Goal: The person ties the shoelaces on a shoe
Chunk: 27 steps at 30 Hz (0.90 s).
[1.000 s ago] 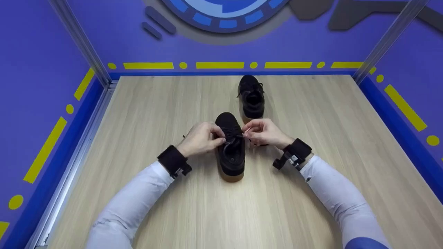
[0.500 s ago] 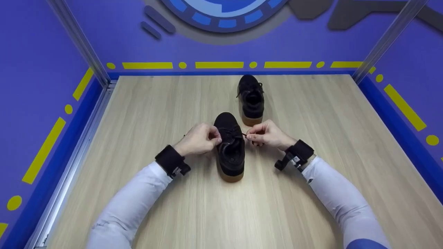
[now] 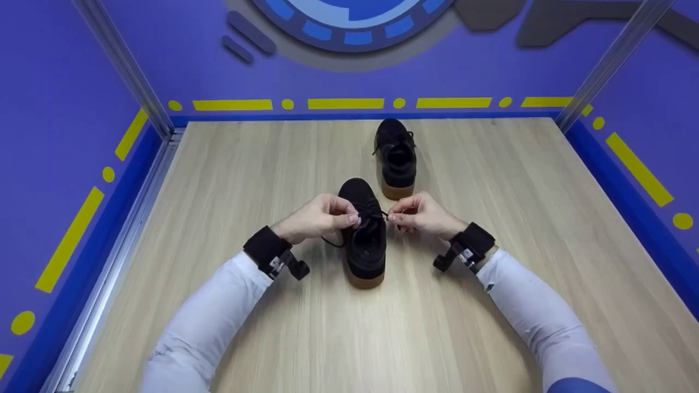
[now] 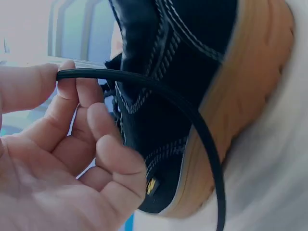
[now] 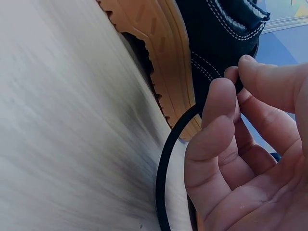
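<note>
A black lace-up shoe [image 3: 366, 265] with a tan sole stands mid-table, toe pointing away from me. Over its lacing, my left hand [image 3: 319, 219] pinches one shoelace [image 4: 204, 132] between thumb and forefinger. The rest of that lace arcs down beside the shoe in the left wrist view. On the other side my right hand [image 3: 423, 215] pinches another stretch of shoelace [image 5: 166, 159], whose tail curves down past the sole in the right wrist view. Its remaining fingers are loosely bent. How the laces cross over the tongue is too small and dark to tell.
A second black shoe [image 3: 394, 155] with a tan sole and a tied-looking lace stands farther back, slightly right. Light wooden tabletop [image 3: 273, 164] surrounds both shoes. Purple-blue panels [image 3: 349, 82] bound the table at the back and sides.
My left hand drew slightly left off the lacing, then came back right over it, and a lace loop now shows below it. My right hand shifted slightly right, away from the shoe.
</note>
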{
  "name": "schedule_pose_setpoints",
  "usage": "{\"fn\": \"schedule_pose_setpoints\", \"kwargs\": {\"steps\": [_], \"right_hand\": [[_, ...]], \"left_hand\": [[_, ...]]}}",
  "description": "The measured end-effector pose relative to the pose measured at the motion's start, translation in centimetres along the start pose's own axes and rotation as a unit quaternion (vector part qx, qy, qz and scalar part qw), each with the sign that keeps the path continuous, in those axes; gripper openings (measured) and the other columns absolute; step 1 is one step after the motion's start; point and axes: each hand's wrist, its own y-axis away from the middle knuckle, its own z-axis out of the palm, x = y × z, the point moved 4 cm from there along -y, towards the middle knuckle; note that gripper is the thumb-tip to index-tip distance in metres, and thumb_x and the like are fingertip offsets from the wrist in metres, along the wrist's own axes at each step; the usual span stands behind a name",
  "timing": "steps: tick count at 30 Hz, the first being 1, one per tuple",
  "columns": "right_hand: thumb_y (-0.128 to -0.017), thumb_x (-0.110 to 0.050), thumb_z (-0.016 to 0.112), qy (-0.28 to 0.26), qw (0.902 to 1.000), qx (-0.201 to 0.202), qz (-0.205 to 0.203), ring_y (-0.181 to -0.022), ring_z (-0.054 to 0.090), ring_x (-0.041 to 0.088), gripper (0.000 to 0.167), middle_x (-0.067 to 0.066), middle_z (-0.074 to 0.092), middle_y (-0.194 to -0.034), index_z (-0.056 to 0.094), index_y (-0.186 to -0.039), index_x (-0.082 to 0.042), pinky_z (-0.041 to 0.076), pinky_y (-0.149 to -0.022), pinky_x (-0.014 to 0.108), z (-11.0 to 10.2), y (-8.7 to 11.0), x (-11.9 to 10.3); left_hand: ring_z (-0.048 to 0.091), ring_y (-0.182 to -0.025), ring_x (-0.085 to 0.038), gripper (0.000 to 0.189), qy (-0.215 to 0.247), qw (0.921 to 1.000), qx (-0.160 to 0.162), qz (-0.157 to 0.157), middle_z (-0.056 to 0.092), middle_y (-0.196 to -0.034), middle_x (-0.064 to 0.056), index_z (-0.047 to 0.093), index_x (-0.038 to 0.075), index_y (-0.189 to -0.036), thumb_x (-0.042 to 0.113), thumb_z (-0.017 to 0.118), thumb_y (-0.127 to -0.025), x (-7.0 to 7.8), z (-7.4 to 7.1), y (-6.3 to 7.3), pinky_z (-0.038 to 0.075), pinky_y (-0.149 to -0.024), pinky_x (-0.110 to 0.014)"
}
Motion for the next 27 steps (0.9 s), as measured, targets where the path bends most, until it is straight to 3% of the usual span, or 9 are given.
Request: {"fn": "schedule_pose_setpoints", "kwargs": {"steps": [5, 12, 16, 22, 27], "right_hand": [[-0.097, -0.007, 0.074, -0.001, 1.0000, -0.001, 0.002, -0.059, 0.058, 0.011, 0.019, 0.004, 0.070, -0.078, 0.075, -0.104, 0.010, 0.045, -0.052, 0.024, 0.1, 0.1, -0.1], [-0.097, -0.007, 0.074, 0.013, 0.9999, -0.008, 0.000, -0.060, 0.061, 0.010, 0.019, 0.009, 0.073, -0.081, 0.075, -0.105, 0.010, 0.049, -0.052, 0.023, 0.4, -0.1, -0.1], [-0.096, -0.007, 0.075, 0.013, 0.9999, -0.009, 0.000, -0.060, 0.061, 0.010, 0.018, 0.006, 0.072, -0.079, 0.076, -0.104, 0.009, 0.049, -0.052, 0.023, 0.6, -0.1, -0.2], [-0.097, -0.007, 0.073, 0.008, 0.9998, -0.016, -0.001, -0.061, 0.062, 0.011, 0.018, 0.005, 0.070, -0.079, 0.075, -0.104, 0.009, 0.050, -0.053, 0.024, 0.7, 0.0, -0.1], [-0.097, -0.007, 0.073, 0.004, 0.9998, -0.018, -0.001, -0.061, 0.062, 0.011, 0.018, 0.005, 0.071, -0.079, 0.074, -0.104, 0.010, 0.050, -0.053, 0.023, 0.8, 0.1, 0.1]], "left_hand": [[0.063, -0.082, -0.008, 0.004, 0.066, 0.9975, 0.021, 0.013, 0.071, -0.090, 0.005, 0.075, 0.007, -0.101, 0.006, 0.073, -0.098, 0.0, 0.1, -0.4, 0.049, -0.065, -0.019], [0.062, -0.077, -0.006, 0.009, 0.129, 0.9877, 0.080, 0.039, 0.073, -0.091, 0.006, 0.075, 0.009, -0.101, 0.002, 0.074, -0.095, -0.6, 0.6, -1.4, 0.049, -0.065, -0.019], [0.060, -0.071, -0.006, 0.011, 0.147, 0.9817, 0.113, 0.043, 0.073, -0.089, 0.004, 0.076, 0.011, -0.100, 0.001, 0.074, -0.095, -0.8, 1.0, -1.8, 0.047, -0.060, -0.020], [0.058, -0.070, -0.005, 0.011, 0.162, 0.9743, 0.135, 0.079, 0.079, -0.103, 0.002, 0.071, 0.009, -0.094, -0.002, 0.070, -0.097, -0.6, 1.5, -2.5, 0.045, -0.058, -0.018], [0.058, -0.065, -0.006, 0.008, 0.155, 0.9731, 0.143, 0.093, 0.079, -0.090, 0.004, 0.067, 0.005, -0.096, -0.002, 0.067, -0.099, -0.7, 1.8, -2.9, 0.045, -0.056, -0.018]]}}
